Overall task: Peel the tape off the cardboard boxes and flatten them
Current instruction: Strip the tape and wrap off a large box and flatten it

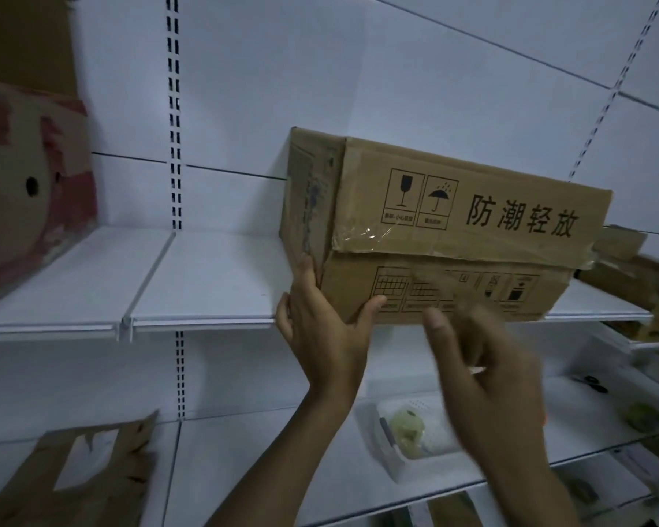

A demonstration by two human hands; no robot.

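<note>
Left hand [320, 329] clasps the lower left corner of the box [453, 230]: the fingers lie up along the end wall and the thumb presses on the front face, so the corner is pinched between them. The forearm rises from below, with the wrist bent back toward the box.

The box stands on its side at the front edge of the shelf [206, 283], above and ahead of both hands. Its long axis runs left to right along the shelf. The face turned to the person is the one with the two flaps. The seam between them follows the long axis, and clear tape [362, 237] lies wrinkled over its left part. The seam's right end looks torn and loose.

The right hand [487, 374] hangs just before the lower front of the box, nearer the middle of the seam than the left hand, and below it. It is smeared by motion. The thumb points up and the fingers seem loosely bent, but whether they hold anything I cannot tell. To reach the tape, this hand would likely have to go up and a little left while the left hand steadies the corner.

Further out, more cardboard scraps [632, 275] lie just right of the box. A printed box [27, 184] leans at the far left of the shelf. On the lower shelf [263, 469] there is a white tray [381, 462] holding a pale round thing, and a cut cardboard sheet [73, 477] lies at the left.
</note>
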